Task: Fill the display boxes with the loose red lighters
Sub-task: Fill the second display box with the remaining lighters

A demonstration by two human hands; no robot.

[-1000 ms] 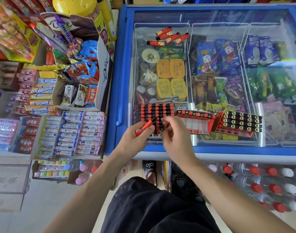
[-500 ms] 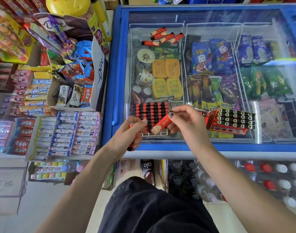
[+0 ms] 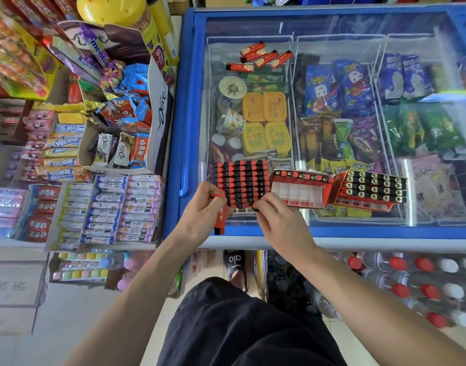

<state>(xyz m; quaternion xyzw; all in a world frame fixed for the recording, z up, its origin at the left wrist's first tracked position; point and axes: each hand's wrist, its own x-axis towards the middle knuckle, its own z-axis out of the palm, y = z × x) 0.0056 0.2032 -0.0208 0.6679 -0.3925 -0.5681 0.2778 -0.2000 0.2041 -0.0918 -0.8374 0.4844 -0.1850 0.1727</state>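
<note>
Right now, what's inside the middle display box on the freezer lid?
The middle display box holds one row of lighters along its far edge; the white slots nearer the person look empty. The right hand covers its near-left corner.

Bare forearms, no sleeves showing, black shorts (image 3: 242,326) and a black slide sandal (image 3: 235,262) with white lettering

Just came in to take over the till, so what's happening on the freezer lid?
A person is restocking lighter display boxes. The left hand holds a red lighter; the right hand slots another into the nearly full left box. The middle box is mostly empty. Five loose lighters wait farther back.
</note>
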